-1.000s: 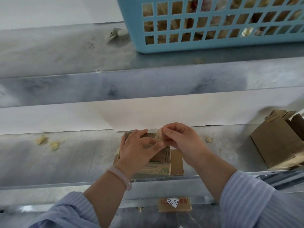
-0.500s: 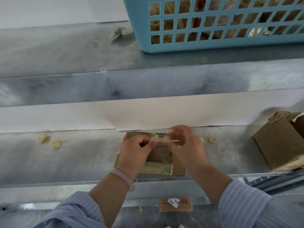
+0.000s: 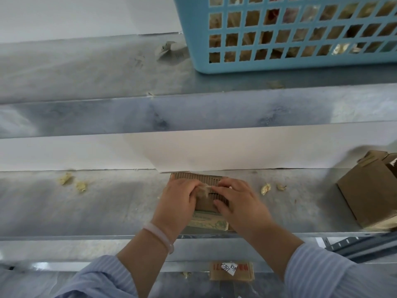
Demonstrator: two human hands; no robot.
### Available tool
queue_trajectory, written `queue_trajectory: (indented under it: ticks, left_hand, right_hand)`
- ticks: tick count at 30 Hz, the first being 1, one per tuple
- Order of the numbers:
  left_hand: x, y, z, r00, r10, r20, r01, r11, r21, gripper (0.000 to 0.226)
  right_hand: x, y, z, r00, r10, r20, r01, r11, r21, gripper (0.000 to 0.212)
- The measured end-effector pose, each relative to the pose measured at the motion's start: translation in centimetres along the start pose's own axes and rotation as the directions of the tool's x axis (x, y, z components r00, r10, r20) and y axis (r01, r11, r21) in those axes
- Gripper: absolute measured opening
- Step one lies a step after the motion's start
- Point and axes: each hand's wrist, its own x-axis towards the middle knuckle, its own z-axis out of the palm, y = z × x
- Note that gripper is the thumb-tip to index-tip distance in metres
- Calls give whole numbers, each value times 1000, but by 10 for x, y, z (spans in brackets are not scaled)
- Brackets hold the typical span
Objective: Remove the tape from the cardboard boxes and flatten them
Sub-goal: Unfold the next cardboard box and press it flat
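A flattened cardboard box is seen lying on the lower metal shelf, close against the white back panel, with its corrugated inner face turned up. It is covered in large part by both hands. A crumpled wad of tape is pinched at the curled fingertips of the left hand, just above the box's middle. The right hand is laid on the box with its fingers bent across the ribs and its thumb pressed on the face; its fingertips meet the wad, yet whether they grip it cannot be told. A pale bracelet is worn on the left wrist, and blue striped sleeves are seen on both arms.

Small yellowish tape scraps are scattered on the shelf well to the left, and others lie just to the right of the hands. An open cardboard box is stood at the shelf's right end. A blue plastic basket, filled with brownish scraps, is set on the upper shelf. A labelled cardboard piece is visible below the shelf's front edge.
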Motion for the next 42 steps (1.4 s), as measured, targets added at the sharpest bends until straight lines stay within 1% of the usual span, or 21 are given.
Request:
queue_trajectory:
  ticks: [2, 3, 5, 7, 8, 10, 12, 15, 16, 19, 22, 24, 26, 27, 29, 30, 33, 35, 37, 40, 42]
  left_hand:
    - [-3, -3, 4, 997, 65, 36, -67, 996, 58, 31]
    - [-6, -3, 5, 998, 55, 37, -58, 996, 69, 35]
    - [-7, -3, 5, 999, -31, -25, 32, 998, 61, 33]
    - [-2, -3, 1, 991, -120, -52, 126, 983, 131, 27]
    - [0, -3, -1, 987, -159, -19, 160, 971, 176, 26]
    - [4, 1, -5, 974, -221, 57, 207, 960, 186, 23]
    - [6, 7, -8, 966, -249, 71, 233, 955, 180, 22]
    - [6, 13, -9, 956, -282, 78, 253, 930, 266, 35]
    - [7, 15, -11, 950, -298, 97, 259, 921, 290, 35]
    - [13, 18, -16, 917, -338, 211, 253, 903, 348, 26]
    - [18, 16, -22, 894, -334, 298, 240, 920, 311, 16]
    - [18, 11, -25, 909, -314, 274, 252, 938, 239, 15]
    - [15, 3, -28, 947, -274, 170, 248, 956, 160, 14]
    - [12, -2, -28, 968, -234, 91, 219, 964, 149, 15]
    - [8, -14, -28, 995, -97, -34, 102, 969, 223, 22]
    - [6, -18, -28, 998, -37, -54, 50, 960, 276, 23]
    - [4, -24, -27, 998, 57, -10, -51, 945, 324, 19]
    - [2, -23, -28, 995, 85, 54, -97, 947, 306, 6]
    - [1, -22, -30, 989, 82, 123, -114, 952, 284, 15]
    - [2, -25, -32, 996, -59, 71, 48, 988, 144, 17]
    - [1, -25, -29, 993, -120, 21, 116, 982, 148, 24]
  right_hand:
    - [0, 2, 4, 998, -40, -47, 40, 999, -4, 31]
    - [1, 2, 5, 997, -50, -57, 50, 999, -2, 31]
    - [1, 3, 7, 996, -62, -63, 61, 998, -17, 32]
    - [1, 3, 8, 996, -68, -63, 66, 997, -36, 35]
    - [1, 3, 8, 996, -65, -58, 63, 997, -38, 37]
    - [1, 2, 7, 998, -50, -41, 49, 998, -38, 41]
    - [1, 1, 7, 999, -38, -20, 37, 998, -53, 44]
    - [2, 2, 9, 999, -39, -13, 38, 996, -83, 45]
    - [3, 1, 10, 999, -41, -19, 39, 995, -91, 46]
    - [1, -2, 11, 996, -75, -46, 67, 985, -159, 48]
    - [-2, -3, 12, 991, -114, -66, 96, 968, -232, 46]
    - [-2, -2, 13, 991, -119, -68, 97, 959, -266, 46]
    - [-2, -1, 14, 990, -121, -76, 95, 955, -280, 46]
    - [-2, -1, 15, 989, -120, -82, 93, 956, -279, 45]
    - [-2, -1, 17, 987, -125, -98, 94, 957, -273, 45]
    - [-3, -1, 17, 987, -127, -103, 94, 957, -276, 45]
    - [-2, -1, 19, 987, -129, -97, 93, 946, -311, 45]
    - [-1, -3, 19, 985, -133, -106, 93, 942, -322, 45]
    - [-1, -4, 18, 982, -148, -119, 101, 937, -334, 45]
    - [2, -8, 16, 972, -211, -105, 161, 919, -359, 46]
    - [6, -9, 18, 962, -269, -56, 234, 909, -346, 51]
